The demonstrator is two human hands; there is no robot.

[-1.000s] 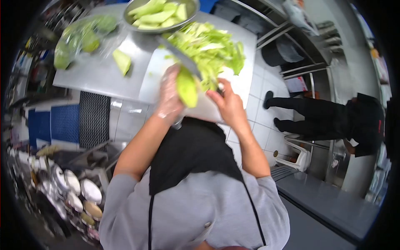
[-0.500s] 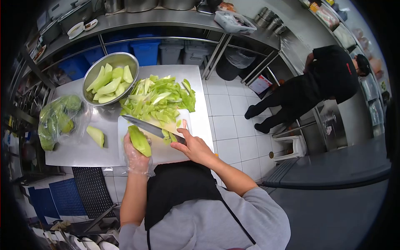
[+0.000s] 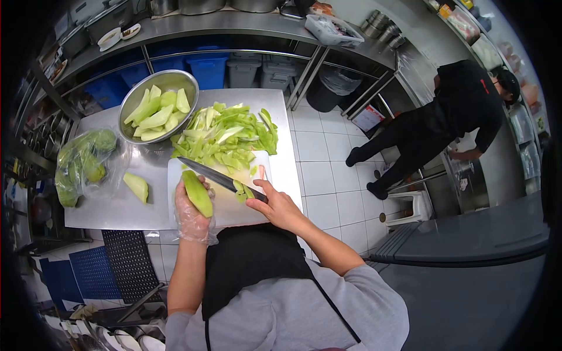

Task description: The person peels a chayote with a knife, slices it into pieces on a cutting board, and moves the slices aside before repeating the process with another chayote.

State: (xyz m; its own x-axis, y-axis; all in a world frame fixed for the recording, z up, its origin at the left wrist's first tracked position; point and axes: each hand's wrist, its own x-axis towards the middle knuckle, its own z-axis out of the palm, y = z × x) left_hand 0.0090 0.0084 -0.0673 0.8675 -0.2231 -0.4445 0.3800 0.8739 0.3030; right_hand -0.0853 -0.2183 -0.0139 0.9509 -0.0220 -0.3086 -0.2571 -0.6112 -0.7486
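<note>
My left hand (image 3: 193, 219), in a clear plastic glove, is closed around a green vegetable piece (image 3: 198, 194) that looks like chayote. My right hand (image 3: 280, 206) grips a kitchen knife (image 3: 212, 174), its blade pointing up and left across the white cutting board (image 3: 219, 217). Bits of green peel (image 3: 241, 190) cling to the blade near the handle. Beyond the board lies a heap of cut green peelings (image 3: 228, 136). A steel bowl (image 3: 124, 104) holds several pale peeled wedges. One more wedge (image 3: 136, 187) rests on the steel table left of the board.
A clear plastic bag (image 3: 88, 164) of green vegetables sits at the table's (image 3: 105, 219) left side. A steel counter (image 3: 234, 24) runs along the back, with blue bins (image 3: 206, 73) beneath. To the right, another person (image 3: 451, 111) in black stands at a sink by a white stool (image 3: 413, 207).
Both hands stay near the board, with only a slight shift of the vegetable piece and knife. The view has moved a little. The other person's arm and one foot have moved.
</note>
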